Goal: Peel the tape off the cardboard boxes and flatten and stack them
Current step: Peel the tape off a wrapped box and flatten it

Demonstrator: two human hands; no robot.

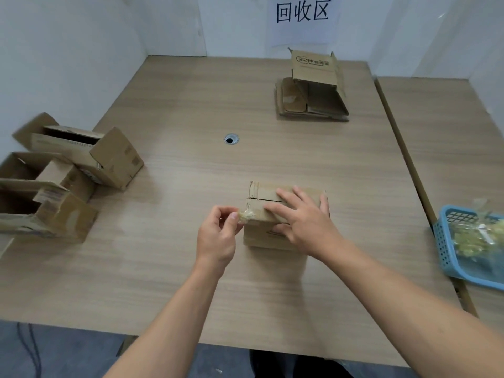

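Observation:
A small closed cardboard box (261, 236) stands on the wooden table in front of me, its top seam showing as a dark slit. My right hand (302, 219) lies flat on the box's top with fingers spread. At the box's upper left corner my left hand (218, 236) pinches a crumpled strip of clear tape (246, 215) between thumb and fingers; the tape is still joined to the box. A stack of flattened boxes (311, 105) lies at the back right, with one half-folded box leaning on top.
Several open cardboard boxes (68, 173) are piled at the table's left edge. A blue plastic basket (447, 241) holding crumpled tape sits at the right, on the adjoining table. A round cable hole (231, 139) is in the tabletop. White walls enclose the back.

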